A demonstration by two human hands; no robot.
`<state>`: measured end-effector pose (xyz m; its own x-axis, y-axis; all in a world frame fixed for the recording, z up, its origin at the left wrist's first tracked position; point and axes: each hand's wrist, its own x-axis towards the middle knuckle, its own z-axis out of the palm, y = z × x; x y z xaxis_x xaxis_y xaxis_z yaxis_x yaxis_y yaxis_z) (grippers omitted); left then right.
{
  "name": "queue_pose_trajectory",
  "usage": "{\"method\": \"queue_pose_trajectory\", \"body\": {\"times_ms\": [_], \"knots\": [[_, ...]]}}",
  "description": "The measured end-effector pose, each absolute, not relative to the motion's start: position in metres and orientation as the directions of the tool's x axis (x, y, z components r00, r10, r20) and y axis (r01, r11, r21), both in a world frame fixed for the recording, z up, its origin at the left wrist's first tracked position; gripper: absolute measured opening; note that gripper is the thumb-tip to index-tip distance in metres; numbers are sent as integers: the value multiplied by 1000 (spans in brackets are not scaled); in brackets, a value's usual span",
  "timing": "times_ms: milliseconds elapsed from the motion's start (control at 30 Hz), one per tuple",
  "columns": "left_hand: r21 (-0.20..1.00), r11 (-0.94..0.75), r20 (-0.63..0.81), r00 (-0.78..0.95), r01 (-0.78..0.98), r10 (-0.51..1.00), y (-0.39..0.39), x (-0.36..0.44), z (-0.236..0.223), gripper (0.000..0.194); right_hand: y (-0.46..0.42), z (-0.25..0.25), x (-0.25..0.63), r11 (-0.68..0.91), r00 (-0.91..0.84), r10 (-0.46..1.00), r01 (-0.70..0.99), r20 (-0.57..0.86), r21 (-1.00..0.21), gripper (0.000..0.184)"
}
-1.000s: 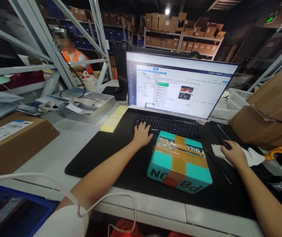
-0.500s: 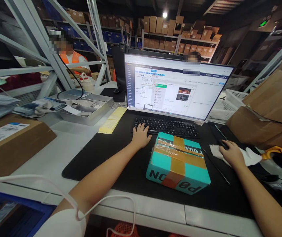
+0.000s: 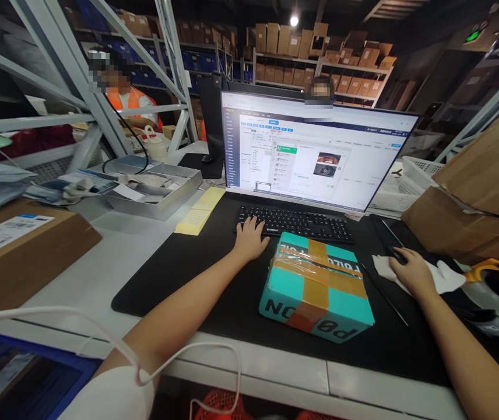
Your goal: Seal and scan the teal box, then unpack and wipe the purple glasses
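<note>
1. The left hand (image 3: 250, 239) lies with fingers spread on the left end of the keyboard (image 3: 306, 224), gripping nothing. The right hand (image 3: 414, 273) is curled over the mouse (image 3: 400, 256), beside a white cloth (image 3: 448, 279). The hands are well apart.
2. The box (image 3: 317, 286), teal, sits between the hands on the black mat (image 3: 179, 280), just in front of the keyboard; neither hand touches it.
3. As far as can be judged, computer work is in hand: the monitor (image 3: 311, 169) is lit, with several windows open. Whether any entry is complete or remains to be made cannot be told.
4. The box is closed, brown tape (image 3: 317, 272) crossing its top and running down the front; its contents cannot be seen.
5. Large upside-down letters on the box appear to spell "POIZON", partly covered by tape.
6. The keyboard bears a small white brand name, too blurred to read surely. The screen's text and the label (image 3: 7, 233) on the left carton (image 3: 39, 256) are too small to read.
</note>
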<state>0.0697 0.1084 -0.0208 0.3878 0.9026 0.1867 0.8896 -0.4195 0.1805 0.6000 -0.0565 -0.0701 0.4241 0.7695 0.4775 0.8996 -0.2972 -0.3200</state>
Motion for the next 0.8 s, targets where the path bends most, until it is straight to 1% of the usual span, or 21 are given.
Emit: {"method": "queue_pose_trajectory", "body": {"times_ms": [800], "knots": [[185, -416, 191, 383, 890, 904, 110, 69, -24, 63, -59, -66, 598, -283, 416, 781, 900, 466, -331, 50]]}}
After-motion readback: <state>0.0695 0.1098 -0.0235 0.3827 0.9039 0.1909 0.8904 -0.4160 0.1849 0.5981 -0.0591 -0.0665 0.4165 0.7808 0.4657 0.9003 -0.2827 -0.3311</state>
